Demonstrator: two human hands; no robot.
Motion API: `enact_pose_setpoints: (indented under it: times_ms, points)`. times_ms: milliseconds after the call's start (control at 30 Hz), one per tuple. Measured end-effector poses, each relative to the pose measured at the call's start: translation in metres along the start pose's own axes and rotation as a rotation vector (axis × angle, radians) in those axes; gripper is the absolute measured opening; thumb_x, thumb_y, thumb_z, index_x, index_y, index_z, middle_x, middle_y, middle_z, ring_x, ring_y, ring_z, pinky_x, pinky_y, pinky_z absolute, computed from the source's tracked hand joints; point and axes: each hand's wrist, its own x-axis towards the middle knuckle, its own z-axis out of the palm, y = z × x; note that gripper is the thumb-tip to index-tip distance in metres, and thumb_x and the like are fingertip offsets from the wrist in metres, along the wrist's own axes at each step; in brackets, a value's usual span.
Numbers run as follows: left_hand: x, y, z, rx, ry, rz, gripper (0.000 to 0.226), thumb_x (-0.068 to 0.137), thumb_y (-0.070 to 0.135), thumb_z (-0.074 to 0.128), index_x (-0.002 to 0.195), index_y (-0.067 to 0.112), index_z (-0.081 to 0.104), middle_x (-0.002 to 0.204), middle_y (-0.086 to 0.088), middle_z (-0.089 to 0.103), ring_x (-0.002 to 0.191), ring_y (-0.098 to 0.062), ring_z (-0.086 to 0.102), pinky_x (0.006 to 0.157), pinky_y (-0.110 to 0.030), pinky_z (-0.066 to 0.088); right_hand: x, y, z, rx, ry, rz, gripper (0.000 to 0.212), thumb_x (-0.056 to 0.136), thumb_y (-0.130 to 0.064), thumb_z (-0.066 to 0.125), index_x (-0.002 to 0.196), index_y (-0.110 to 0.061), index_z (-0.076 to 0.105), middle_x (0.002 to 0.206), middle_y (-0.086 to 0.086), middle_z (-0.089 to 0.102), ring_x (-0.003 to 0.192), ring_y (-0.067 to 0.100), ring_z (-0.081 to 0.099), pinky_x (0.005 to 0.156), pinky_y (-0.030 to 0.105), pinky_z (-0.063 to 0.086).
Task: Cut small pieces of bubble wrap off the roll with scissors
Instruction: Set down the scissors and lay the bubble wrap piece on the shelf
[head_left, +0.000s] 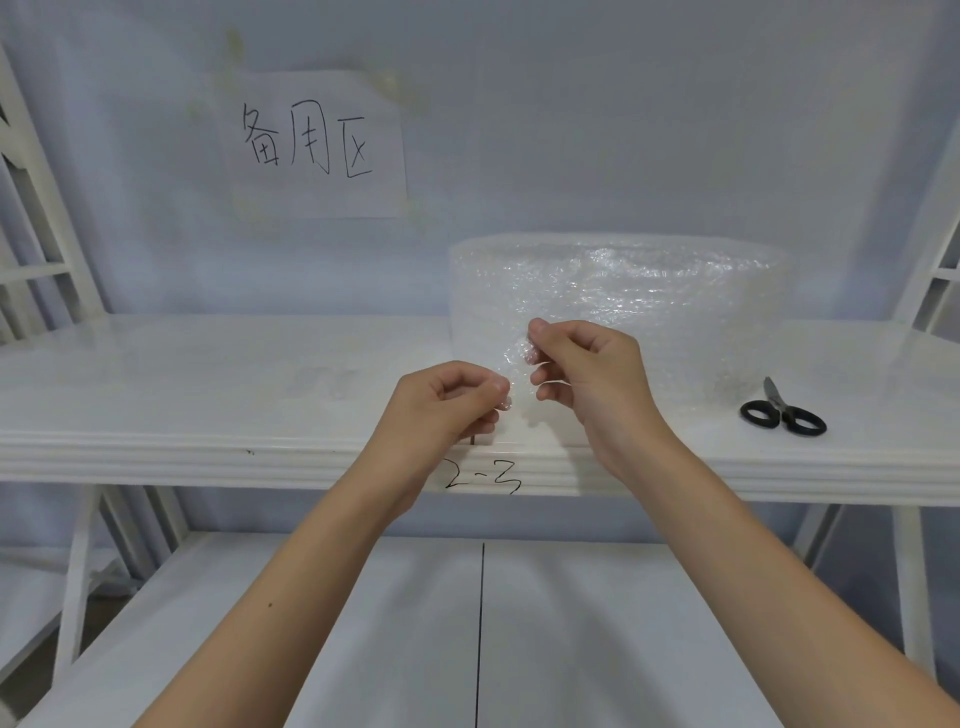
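A big roll of clear bubble wrap stands on the white shelf, right of centre. In front of it both my hands hold a small clear bit of bubble wrap above the shelf's front edge. My left hand pinches its lower left side between thumb and fingers. My right hand pinches its upper right side. Whether this bit is still joined to the roll I cannot tell. Black-handled scissors lie closed on the shelf to the right of the roll, untouched.
A paper sheet with handwritten characters is taped to the back wall. The shelf's front edge carries the handwritten mark "2-3". A lower white shelf with a black line lies beneath my arms. White frame posts stand at both sides.
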Motion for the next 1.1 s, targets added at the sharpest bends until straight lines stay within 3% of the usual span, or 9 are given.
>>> enact_pose_setpoints:
  times_ms: [733,1100]
  points:
    - [-0.005,0.008,-0.006,0.011,0.011,-0.037,0.013,0.090,0.015,0.069,0.082,0.006,0.073,0.073,-0.003,0.071,0.067,-0.014,0.059,0.069,-0.023,0.057,0.002,-0.005,0.004,-0.033,0.014,-0.020,0.018,0.087,-0.019,0.070,0.073,-0.008,0.070,0.067,0.004,0.064,0.056,0.014,0.055,0.054,0.025,0.049]
    - [-0.006,0.002,-0.031,0.192,0.076,0.005,0.016,0.089,0.019,0.071,0.076,0.008,0.072,0.067,0.002,0.071,0.059,-0.007,0.059,0.062,-0.016,0.053,0.004,0.004,0.026,-0.107,-0.071,-0.020,0.014,0.089,-0.017,0.067,0.084,-0.004,0.070,0.075,0.005,0.066,0.063,0.014,0.061,0.055,0.025,0.053]
